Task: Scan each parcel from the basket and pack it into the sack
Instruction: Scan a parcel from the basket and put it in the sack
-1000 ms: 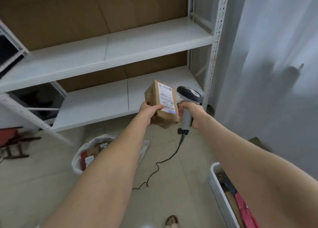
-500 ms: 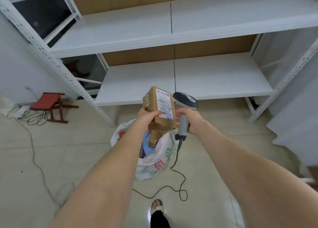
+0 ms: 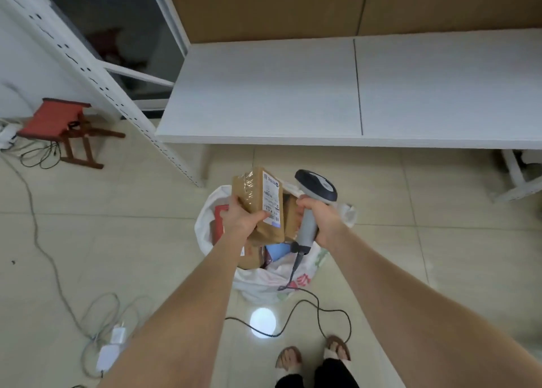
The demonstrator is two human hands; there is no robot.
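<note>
**Parcel held above sack**

Left hand (image 3: 245, 222): arm extended, grip clamped on taped brown cardboard parcel (image 3: 253, 195), its white label turned toward the scanner, directly above open white woven sack (image 3: 258, 285) on tiled floor (image 3: 117, 241). Right hand (image 3: 321, 217): grip wrapped round handle of grey corded scanner (image 3: 318, 184), just beside the parcel. Sack contents partly hidden, apparently further boxes.

Tiled floor (image 3: 440, 255), white shelving (image 3: 96, 79).
Its low shelf (image 3: 264, 94) lies ahead of me, brown board (image 3: 264, 6) behind; red stool (image 3: 55, 118) and loose cables (image 3: 44, 247) at left.
</note>
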